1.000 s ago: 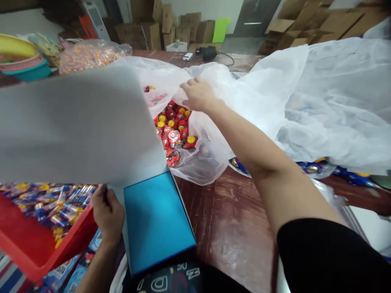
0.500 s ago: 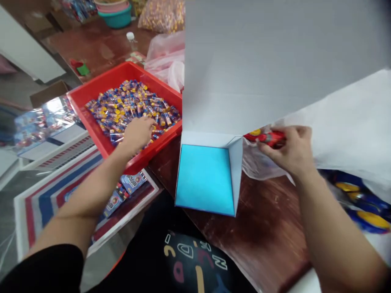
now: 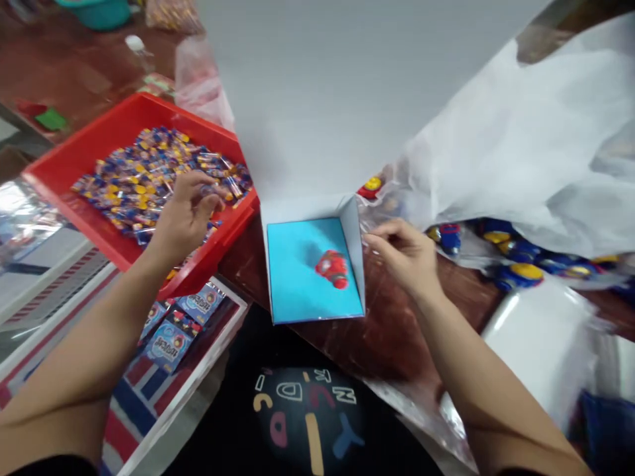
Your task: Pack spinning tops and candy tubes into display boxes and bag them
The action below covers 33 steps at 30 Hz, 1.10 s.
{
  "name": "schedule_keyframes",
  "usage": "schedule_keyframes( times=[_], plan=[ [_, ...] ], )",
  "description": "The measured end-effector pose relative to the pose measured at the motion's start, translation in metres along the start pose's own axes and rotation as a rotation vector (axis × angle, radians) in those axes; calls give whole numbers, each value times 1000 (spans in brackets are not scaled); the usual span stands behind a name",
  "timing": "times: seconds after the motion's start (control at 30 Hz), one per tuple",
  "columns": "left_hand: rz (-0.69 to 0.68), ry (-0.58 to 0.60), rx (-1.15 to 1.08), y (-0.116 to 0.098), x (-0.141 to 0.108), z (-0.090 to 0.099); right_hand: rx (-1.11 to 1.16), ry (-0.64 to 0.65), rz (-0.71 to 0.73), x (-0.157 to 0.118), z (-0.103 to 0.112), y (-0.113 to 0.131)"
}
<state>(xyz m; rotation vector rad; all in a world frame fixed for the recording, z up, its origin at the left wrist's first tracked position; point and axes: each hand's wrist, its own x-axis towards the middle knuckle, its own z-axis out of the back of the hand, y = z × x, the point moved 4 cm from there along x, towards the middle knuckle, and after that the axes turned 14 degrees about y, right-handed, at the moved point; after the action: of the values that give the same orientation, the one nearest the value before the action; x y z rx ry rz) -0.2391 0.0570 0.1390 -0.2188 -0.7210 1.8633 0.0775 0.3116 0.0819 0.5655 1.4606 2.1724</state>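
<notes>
My left hand (image 3: 186, 211) is over the red tray (image 3: 94, 241), its fingers curled round what looks like a small wrapped candy (image 3: 207, 190), partly hidden. Many candies in clear, blue and yellow wrapping (image 3: 143, 178) fill the tray. In front of me stands a box with a raised white lid (image 3: 317, 99) and a bright blue bottom (image 3: 292, 277). A red toy-like piece (image 3: 331, 268) is inside the box, at its right. My right hand (image 3: 404, 254) is just outside the box's right wall (image 3: 354, 248), thumb and forefinger slightly apart with nothing seen between them.
Another red and yellow piece (image 3: 370, 187) lies behind the box near clear plastic. Blue and yellow pieces (image 3: 518, 274) lie at right beside a white sheet (image 3: 496, 145). Small printed boxes (image 3: 171, 344) sit at lower left. A bottle (image 3: 136, 46) stands at the back.
The red piece that was in my right hand is now in the box. My right hand has come nearer the box. My left hand has lifted, fingers curled. The view has shifted right.
</notes>
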Motion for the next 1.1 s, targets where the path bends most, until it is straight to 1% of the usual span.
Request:
schedule_keyframes(
  times=[0.03, 0.07, 0.1, 0.17, 0.23, 0.3, 0.33, 0.37, 0.43, 0.5, 0.57, 0.63, 0.7, 0.73, 0.77, 0.83, 0.9, 0.93, 0.97, 1.0, 1.1],
  plan=[
    [-62, -8, -78, -14, -15, -5, -140, 84, 95, 3, -6, 6],
    [-103, 14, -145, -28, -30, -15, -275, 196, 178, 5, -16, 11],
    [-112, 56, -197, -40, -43, -29, -386, 317, 235, 7, -26, 14],
    [-70, 146, -302, -58, -63, -63, -549, 575, 285, 7, -47, 14],
    [-37, 195, -460, -70, -74, -92, -658, 817, 271, 2, -63, 10],
    [-15, 157, -603, -76, -76, -109, -721, 988, 251, -4, -73, 4],
    [-2, 118, -664, -77, -75, -114, -737, 1038, 259, -6, -76, 3],
    [16, 70, -721, -78, -74, -115, -742, 1059, 281, -9, -78, 3],
    [55, -12, -830, -76, -70, -116, -712, 1055, 346, -12, -84, 7],
    [81, -46, -902, -72, -68, -116, -675, 1032, 373, -15, -91, 12],
    [102, -40, -912, -65, -69, -117, -672, 1020, 326, -16, -99, 15],
    [124, -33, -876, -54, -72, -116, -672, 1032, 248, -16, -101, 15],
    [136, -44, -824, -44, -79, -113, -610, 1029, 202, -17, -96, 17],
    [135, -40, -796, -41, -82, -111, -548, 982, 193, -16, -90, 20],
    [129, -11, -763, -41, -85, -109, -469, 895, 194, -14, -81, 23],
    [98, 119, -677, -48, -89, -107, -299, 665, 230, -8, -63, 33],
    [48, 280, -597, -60, -89, -107, -183, 452, 326, -4, -50, 45],
    [25, 343, -582, -67, -88, -107, -157, 398, 392, -3, -48, 51],
    [10, 384, -588, -73, -86, -107, -146, 378, 459, -2, -50, 56],
    [2, 405, -608, -77, -84, -107, -147, 384, 519, -2, -52, 60],
    [1, 414, -629, -84, -77, -104, -185, 473, 624, -2, -62, 66]
  ],
)
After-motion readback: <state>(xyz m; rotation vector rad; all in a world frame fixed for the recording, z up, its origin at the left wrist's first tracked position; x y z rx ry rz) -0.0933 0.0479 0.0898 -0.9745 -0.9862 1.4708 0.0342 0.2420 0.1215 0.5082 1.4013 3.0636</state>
